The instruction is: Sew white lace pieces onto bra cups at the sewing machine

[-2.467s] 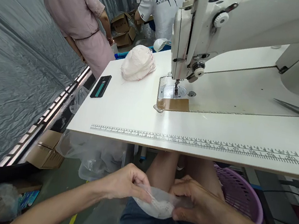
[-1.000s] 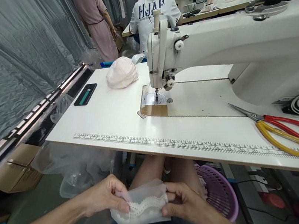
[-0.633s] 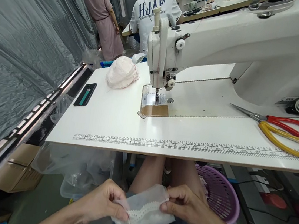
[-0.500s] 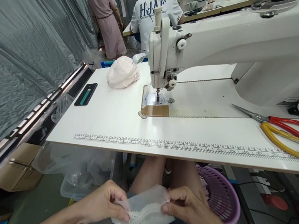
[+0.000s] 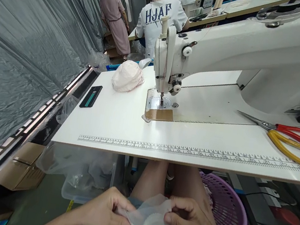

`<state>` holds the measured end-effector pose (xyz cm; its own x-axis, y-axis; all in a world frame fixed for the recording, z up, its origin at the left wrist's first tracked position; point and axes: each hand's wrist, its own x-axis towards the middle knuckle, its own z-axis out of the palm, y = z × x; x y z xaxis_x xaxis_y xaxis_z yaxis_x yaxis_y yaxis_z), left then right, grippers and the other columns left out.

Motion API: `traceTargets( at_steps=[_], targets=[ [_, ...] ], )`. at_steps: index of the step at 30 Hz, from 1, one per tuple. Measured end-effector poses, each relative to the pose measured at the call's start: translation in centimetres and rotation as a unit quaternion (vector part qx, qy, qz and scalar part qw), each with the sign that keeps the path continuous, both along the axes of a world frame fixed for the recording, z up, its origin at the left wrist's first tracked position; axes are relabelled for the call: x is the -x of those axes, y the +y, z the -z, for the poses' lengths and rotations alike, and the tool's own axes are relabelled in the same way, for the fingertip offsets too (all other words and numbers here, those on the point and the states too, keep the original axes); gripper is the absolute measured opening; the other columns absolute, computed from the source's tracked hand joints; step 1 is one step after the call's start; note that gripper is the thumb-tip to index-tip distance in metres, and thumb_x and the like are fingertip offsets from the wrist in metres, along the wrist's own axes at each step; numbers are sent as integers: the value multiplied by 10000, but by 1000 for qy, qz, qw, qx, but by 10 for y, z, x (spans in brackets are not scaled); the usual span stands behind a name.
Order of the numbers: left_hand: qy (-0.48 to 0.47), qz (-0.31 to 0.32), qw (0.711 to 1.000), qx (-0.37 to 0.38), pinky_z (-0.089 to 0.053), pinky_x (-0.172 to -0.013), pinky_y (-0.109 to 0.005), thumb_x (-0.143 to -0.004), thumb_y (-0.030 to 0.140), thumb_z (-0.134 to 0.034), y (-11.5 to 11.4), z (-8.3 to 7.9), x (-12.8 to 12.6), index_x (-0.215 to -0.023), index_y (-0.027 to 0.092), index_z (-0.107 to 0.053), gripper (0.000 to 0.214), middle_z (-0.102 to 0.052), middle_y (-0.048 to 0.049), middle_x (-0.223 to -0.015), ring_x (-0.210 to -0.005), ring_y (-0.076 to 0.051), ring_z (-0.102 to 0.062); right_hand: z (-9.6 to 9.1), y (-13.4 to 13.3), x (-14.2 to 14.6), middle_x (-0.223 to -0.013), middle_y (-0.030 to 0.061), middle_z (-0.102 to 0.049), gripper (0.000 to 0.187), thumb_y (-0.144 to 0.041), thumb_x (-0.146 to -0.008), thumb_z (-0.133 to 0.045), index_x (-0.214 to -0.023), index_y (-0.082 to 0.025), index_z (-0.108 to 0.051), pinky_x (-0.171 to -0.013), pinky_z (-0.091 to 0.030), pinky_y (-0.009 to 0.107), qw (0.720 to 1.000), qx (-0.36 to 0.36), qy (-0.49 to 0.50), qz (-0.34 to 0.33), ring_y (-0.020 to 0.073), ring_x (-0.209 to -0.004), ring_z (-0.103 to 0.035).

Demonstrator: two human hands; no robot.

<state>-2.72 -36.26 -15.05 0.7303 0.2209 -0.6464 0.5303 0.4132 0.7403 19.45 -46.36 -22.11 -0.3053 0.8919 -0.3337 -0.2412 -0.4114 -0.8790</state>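
Over my lap, below the table edge, I hold a piece of sheer white fabric (image 5: 150, 223) with a scalloped lace trim, somewhat blurred. My left hand (image 5: 109, 211) pinches its left end between thumb and fingers. At the upper right edge my right hand (image 5: 187, 217) grips it the same way. The white sewing machine (image 5: 170, 66) stands on the table in front of me, its needle and presser foot above the metal plate with no fabric under them. A bundle of pale pink cloth (image 5: 128, 76) lies to the left of the machine head.
On the white table (image 5: 108, 125) lie a dark phone (image 5: 90, 96) and red-and-yellow-handled scissors (image 5: 282, 132); a ruler strip runs along the front edge. Below are a purple basket (image 5: 226, 203), a clear plastic bin (image 5: 79, 188) and a cardboard box (image 5: 21, 168). Two people are beyond the table.
The view has shifted slightly, so the table and machine appear a little further right and lower. Both hands keep hold of the fabric, which has sunk a little and changed its folds.
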Motion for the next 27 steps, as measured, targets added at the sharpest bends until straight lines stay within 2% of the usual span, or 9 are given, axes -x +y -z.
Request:
traceTargets(
  at_steps=[6, 10, 14, 20, 23, 27],
  targets=[
    [5, -8, 1000, -5, -470, -680, -200, -687, 343, -722, -2, -1, 3, -1012, 119, -689, 396, -667, -112, -885, -719, -147, -610, -5, 2, 2, -608, 24, -472, 395, -466, -704, -665, -675, -85, -566, -537, -282, 203, 1000, -1, -8, -1, 102, -592, -400],
    [14, -25, 1000, 7, -438, -646, -183, -676, 351, -730, -3, -1, 3, -923, 91, -717, 358, -659, -105, -816, -657, -107, -548, -9, 4, 3, -590, 4, -432, 443, -518, -672, -673, -626, -117, -489, -528, -265, 199, 1000, 5, -28, 6, 91, -577, -355],
    [18, -27, 999, 6, -391, -607, -156, -689, 340, -723, -2, -2, 3, -920, 101, -719, 332, -638, -80, -767, -632, -76, -481, -15, 7, 4, -567, -16, -374, 505, -544, -632, -696, -581, -136, -404, -520, -265, 194, 999, 8, -27, 19, 77, -553, -298],
    [9, -40, 999, 25, -376, -583, -150, -700, 327, -717, 0, 3, 6, -900, 100, -722, 302, -628, -75, -726, -609, -65, -469, -14, 6, 3, -601, -20, -345, 474, -542, -760, -591, -631, -139, -378, -518, -219, 192, 1000, -12, 7, 21, 73, -571, -274],
    [34, -56, 998, 14, -358, -549, -143, -656, 326, -748, -1, 8, 9, -811, 82, -727, 290, -618, -69, -678, -585, -61, -467, -9, 3, 2, -609, -24, -330, 451, -516, -783, -585, -651, -140, -375, -524, -202, 196, 1000, -13, 11, 19, 75, -582, -268],
    [52, -42, 998, -7, -366, -546, -151, -614, 352, -768, -1, 9, 8, -772, 80, -728, 317, -630, -75, -675, -582, -70, -479, -7, 1, 1, -624, -20, -340, 444, -532, -797, -563, -680, -141, -389, -536, -209, 202, 1000, -7, 6, 12, 83, -598, -280]
  ],
)
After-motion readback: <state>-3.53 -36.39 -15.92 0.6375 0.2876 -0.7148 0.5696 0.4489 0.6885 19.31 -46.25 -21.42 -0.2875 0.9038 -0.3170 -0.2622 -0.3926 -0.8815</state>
